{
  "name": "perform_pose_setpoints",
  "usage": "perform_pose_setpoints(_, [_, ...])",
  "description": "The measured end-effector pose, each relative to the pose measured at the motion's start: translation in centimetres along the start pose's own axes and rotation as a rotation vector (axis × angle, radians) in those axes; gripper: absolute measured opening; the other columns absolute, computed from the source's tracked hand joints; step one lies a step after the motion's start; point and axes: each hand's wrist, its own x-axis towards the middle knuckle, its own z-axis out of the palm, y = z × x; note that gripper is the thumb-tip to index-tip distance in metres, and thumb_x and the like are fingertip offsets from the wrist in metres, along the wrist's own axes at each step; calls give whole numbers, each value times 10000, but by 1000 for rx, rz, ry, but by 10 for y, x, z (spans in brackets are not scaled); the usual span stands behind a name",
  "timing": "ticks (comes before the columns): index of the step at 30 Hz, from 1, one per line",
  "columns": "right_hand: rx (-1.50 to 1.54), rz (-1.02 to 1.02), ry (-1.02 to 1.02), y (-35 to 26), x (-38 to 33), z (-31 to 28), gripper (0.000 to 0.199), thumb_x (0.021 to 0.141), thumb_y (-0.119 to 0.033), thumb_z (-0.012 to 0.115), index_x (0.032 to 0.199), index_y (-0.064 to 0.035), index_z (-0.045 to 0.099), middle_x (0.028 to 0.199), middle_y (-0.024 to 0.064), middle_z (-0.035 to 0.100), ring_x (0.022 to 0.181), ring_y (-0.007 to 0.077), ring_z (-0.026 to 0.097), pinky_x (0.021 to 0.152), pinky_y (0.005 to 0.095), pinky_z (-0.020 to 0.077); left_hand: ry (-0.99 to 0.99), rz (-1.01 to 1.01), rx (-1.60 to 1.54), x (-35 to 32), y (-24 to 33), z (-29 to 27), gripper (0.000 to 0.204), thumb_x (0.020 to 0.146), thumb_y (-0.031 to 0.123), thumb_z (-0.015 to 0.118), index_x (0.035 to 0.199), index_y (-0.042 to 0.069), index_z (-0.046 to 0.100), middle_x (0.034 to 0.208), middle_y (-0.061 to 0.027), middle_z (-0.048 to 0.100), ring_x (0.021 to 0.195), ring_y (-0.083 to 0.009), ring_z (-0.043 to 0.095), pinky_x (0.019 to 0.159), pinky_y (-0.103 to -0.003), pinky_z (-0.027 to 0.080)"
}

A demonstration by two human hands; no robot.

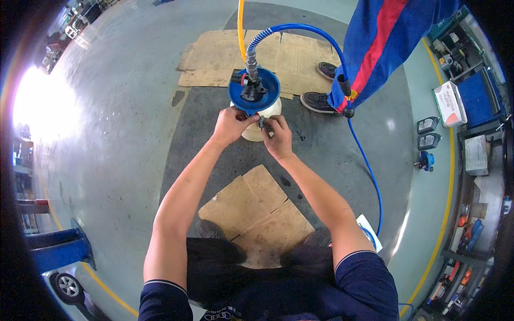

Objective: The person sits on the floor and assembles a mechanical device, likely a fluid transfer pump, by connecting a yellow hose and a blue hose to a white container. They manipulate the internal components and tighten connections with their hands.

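In front of me stands a whitish plastic container (252, 134) with a round blue lid (272, 85) on top. A dark metal fitting (251, 90) rises from the lid, joined to a yellow hose (241, 32) and a blue hose (316, 29). My left hand (231, 126) is closed at the lid's near edge, thumb pointing right; what its fingers grip is hidden. Just right of it, my right hand (278, 136) pinches a small grey metal fitting (262, 122) against the container's near side.
A co-worker's blue trouser leg (369, 53) and dark shoes (316, 101) are close at the right. Flattened cardboard (209, 53) lies beyond the container, more cardboard (257, 203) below my arms. Black bottles (428, 134) and a shelf (482, 187) line the right side.
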Motion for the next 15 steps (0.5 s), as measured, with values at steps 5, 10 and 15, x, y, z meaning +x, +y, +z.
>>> perform_pose_setpoints(5, [-85, -130, -15, 6, -16, 6, 259, 792, 22, 784, 1003, -52, 655, 1061, 146, 656, 897, 381, 691, 751, 437, 573, -41, -73, -5, 4, -2, -4, 400, 849, 386, 908, 916, 3, 812, 808, -113, 781, 716, -170, 705, 695, -339, 558])
perform_pose_setpoints(10, [-104, 61, 12, 41, -56, 33, 194, 800, 39, 771, 949, -28, 668, 996, 156, 671, 918, 374, 703, 760, 408, 575, -78, -92, -8, 9, 1, -6, 408, 842, 389, 917, 914, 2, 810, 777, -86, 762, 681, -127, 647, 661, -338, 534])
perform_pose_setpoints(15, [-44, 187, 187, 34, -65, 48, 166, 826, 42, 767, 957, -4, 675, 982, 136, 675, 841, 308, 716, 728, 372, 583, -97, -63, -41, 13, -12, -5, 385, 842, 369, 918, 947, 12, 819, 783, -69, 762, 685, -108, 628, 656, -328, 518])
